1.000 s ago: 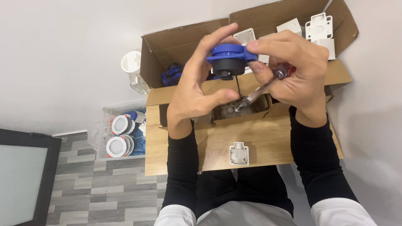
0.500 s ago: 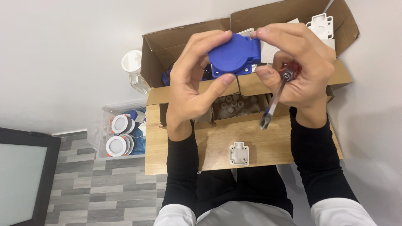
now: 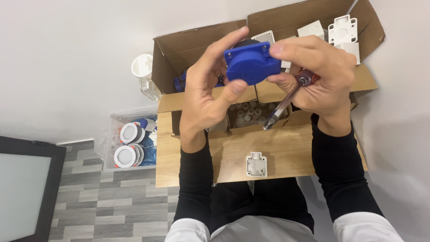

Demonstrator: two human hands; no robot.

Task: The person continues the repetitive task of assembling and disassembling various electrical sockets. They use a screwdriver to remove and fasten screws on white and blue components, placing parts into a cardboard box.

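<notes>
Blue plastic socket housing [image 3: 249, 62] raised above a wooden table [image 3: 233, 150], pinched between both bare hands. Left hand [image 3: 208, 94] clasped on its left edge, index finger arched over the top corner, thumb pressed against the lower rim. Right hand [image 3: 316, 76] gripping the right edge with fingertips, and clamping a screwdriver [image 3: 286, 101] under the remaining fingers at the same time, red-and-clear handle tucked into the palm, shaft slanting down and left with its tip hanging free over a small open cardboard box [image 3: 246, 117] of pale cylindrical parts. Black sleeves on both forearms, white fabric at the bottom edge.

Behind the hands, a large open cardboard carton [image 3: 188, 45] with flaps spread; inside, white plastic mounting bases [image 3: 342, 31] to the right and more blue parts [image 3: 181, 83] low on the left, partly hidden by the left hand. On the bare tabletop nearer the body, a single white socket base [image 3: 256, 165] lying flat, well apart from both hands. Left of the table, a clear plastic bin [image 3: 130, 143] on the grey wood-pattern floor [image 3: 89, 206], holding round white fittings. A white cylindrical object [image 3: 142, 67] just beside the carton's left wall. A dark-framed panel [image 3: 27, 188] at the far lower left.
</notes>
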